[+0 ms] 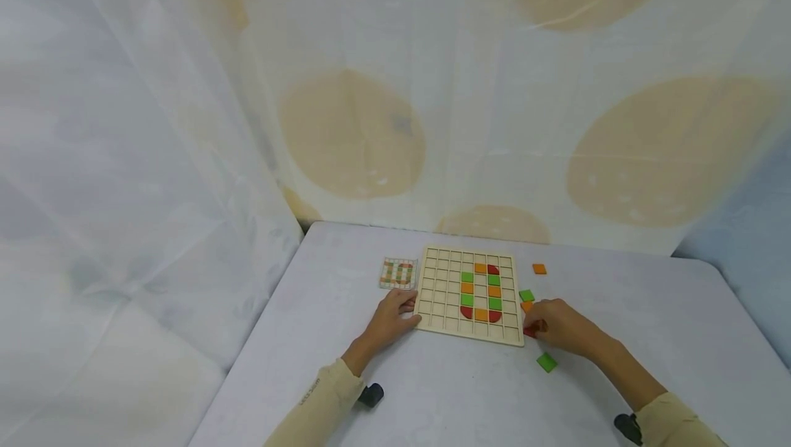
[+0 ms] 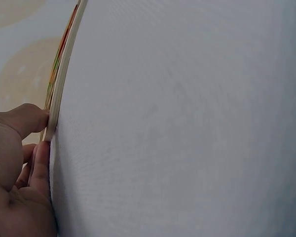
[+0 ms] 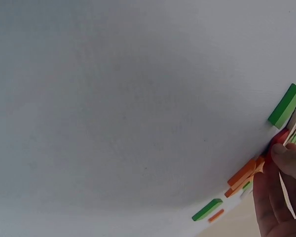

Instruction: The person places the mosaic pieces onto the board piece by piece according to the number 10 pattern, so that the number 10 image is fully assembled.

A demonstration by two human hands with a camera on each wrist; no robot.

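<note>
A wooden grid board (image 1: 440, 296) lies on the table, with green, orange and red pieces set in its right half. My left hand (image 1: 410, 315) rests at the board's near left edge. In the left wrist view the left hand (image 2: 39, 134) touches the board edge (image 2: 64, 69) with thumb and a straight finger. My right hand (image 1: 536, 327) pinches a red piece (image 1: 529, 331) on the table just off the board's near right corner. In the right wrist view the right hand (image 3: 280, 154) has its fingertips on the red piece (image 3: 277, 140).
Loose tiles lie right of the board: a green tile (image 1: 546, 362) nearest me, another green tile (image 1: 526, 295), an orange tile (image 1: 540, 268) farther back. A pattern card (image 1: 398, 272) lies left of the board. A sheer curtain (image 1: 395, 90) closes off the back and left.
</note>
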